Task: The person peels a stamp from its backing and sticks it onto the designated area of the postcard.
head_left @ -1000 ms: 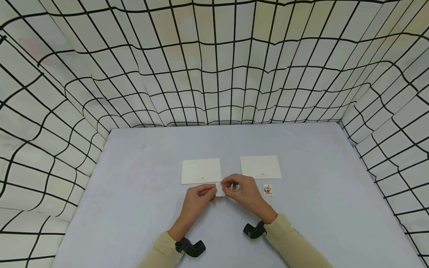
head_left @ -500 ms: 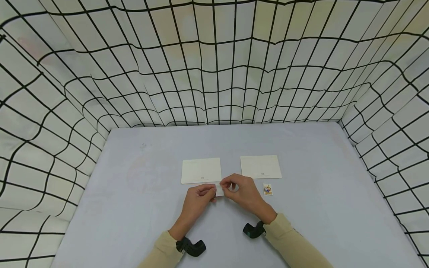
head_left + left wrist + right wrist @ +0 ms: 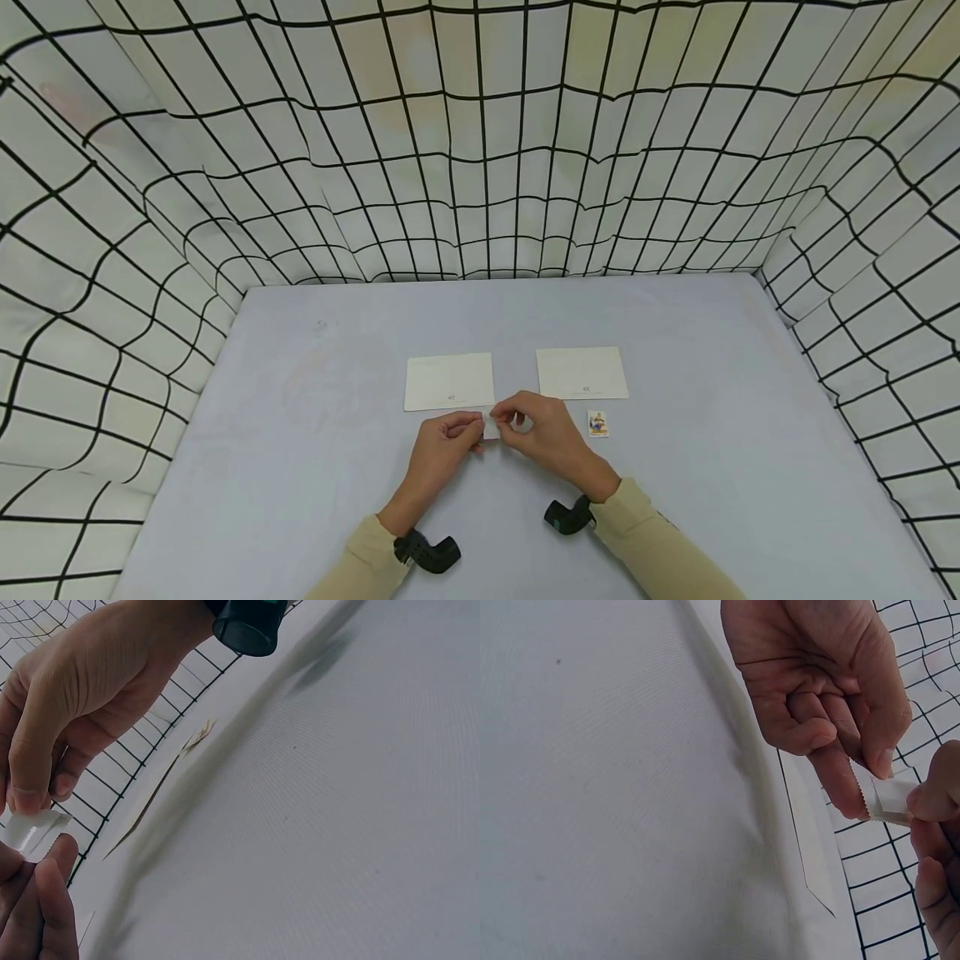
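Between both hands is a small white stamp (image 3: 491,427) with toothed edges, its plain side showing. My left hand (image 3: 444,450) pinches its left edge between thumb and fingers. The right hand (image 3: 551,429) pinches at its upper right, thumb against fingertip. In the right wrist view a thin flap (image 3: 892,796) stands partly off the stamp's white face. The left wrist view shows the same stamp (image 3: 34,832) bent and shiny between the fingers. Another stamp (image 3: 597,423), with a colourful picture and white border, lies on the table right of the right hand.
Two off-white rectangular cards or envelopes lie behind the hands, a left one (image 3: 450,382) and a right one (image 3: 583,372), each with a small dark mark near its lower edge. A white cloth covers the table (image 3: 315,400). Black netting (image 3: 480,158) surrounds its back and sides.
Both hands stay in nearly the same place, still pinching the stamp. The right fingertips have shifted very slightly left along it.
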### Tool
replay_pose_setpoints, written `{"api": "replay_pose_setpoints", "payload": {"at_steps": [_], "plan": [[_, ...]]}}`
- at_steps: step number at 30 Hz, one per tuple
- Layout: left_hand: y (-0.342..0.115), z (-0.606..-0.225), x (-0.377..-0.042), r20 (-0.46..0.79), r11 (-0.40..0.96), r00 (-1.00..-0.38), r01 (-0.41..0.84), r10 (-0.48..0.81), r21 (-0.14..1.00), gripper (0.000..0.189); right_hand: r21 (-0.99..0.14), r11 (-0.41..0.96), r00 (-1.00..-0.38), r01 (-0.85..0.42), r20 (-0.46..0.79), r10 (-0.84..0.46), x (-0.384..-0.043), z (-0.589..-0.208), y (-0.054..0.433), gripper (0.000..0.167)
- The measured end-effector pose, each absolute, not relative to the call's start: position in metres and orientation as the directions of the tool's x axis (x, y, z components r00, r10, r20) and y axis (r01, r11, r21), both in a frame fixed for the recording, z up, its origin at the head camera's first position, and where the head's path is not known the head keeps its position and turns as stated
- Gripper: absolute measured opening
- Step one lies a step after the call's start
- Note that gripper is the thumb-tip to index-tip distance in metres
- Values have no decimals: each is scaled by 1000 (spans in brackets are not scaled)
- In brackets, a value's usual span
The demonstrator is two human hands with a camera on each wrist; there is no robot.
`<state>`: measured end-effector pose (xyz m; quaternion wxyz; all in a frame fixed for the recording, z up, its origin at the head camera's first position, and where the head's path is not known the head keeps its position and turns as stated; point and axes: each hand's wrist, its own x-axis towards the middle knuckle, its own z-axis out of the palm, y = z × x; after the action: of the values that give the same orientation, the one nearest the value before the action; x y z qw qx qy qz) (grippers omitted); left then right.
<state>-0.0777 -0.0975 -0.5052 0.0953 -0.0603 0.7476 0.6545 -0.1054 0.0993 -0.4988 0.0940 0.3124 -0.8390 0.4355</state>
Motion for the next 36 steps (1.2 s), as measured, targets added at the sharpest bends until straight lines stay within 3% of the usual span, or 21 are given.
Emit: {"api": "replay_pose_setpoints", "payload": {"at_steps": [14,36], "plan": [[-96,-508,-78,-220,152,-975,-212,33,965,21,-636,435,-764,-638,452,-460,-102,-498,97,20],[-96,-508,-79,-220,165,-974,-209,52,964,20,-456,417,-617,-787,587,-524,-104,-503,99,20]]}}
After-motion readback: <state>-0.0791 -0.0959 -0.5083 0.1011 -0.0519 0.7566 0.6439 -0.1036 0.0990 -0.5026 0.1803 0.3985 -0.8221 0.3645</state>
